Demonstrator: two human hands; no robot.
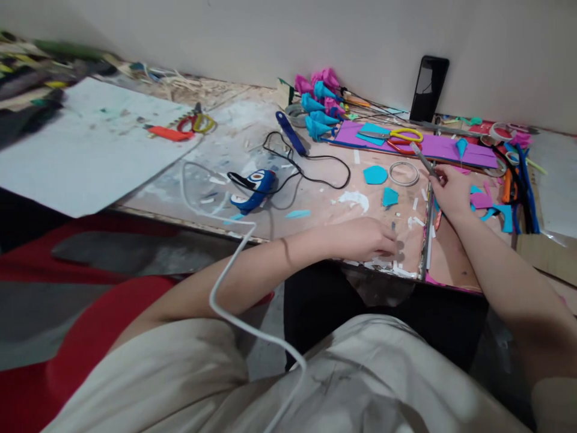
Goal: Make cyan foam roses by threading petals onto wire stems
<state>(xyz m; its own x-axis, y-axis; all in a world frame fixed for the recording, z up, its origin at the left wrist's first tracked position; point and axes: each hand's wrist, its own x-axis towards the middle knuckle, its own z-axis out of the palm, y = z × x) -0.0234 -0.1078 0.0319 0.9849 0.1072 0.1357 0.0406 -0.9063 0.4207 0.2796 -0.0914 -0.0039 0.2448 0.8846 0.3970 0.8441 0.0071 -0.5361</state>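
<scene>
My left hand (367,239) rests near the front edge of the worktable (315,204), its fingers pinched on a small thin dark object that I cannot name. My right hand (451,189) lies farther right, closed round a slim grey tool (424,160) that points up and left. Cut turquoise foam pieces (375,175) and a clear tape ring (404,173) lie just beyond both hands. White paper scraps are scattered around my left fingers.
A blue glue gun (252,187) with a black cord lies left of centre. Yellow-handled scissors (403,136) sit on a purple sheet (433,147). Foam flowers (320,102), a black phone (429,88) against the wall, pipe cleaners (523,180), a white sheet (90,144), and a white cable (234,288) over my lap.
</scene>
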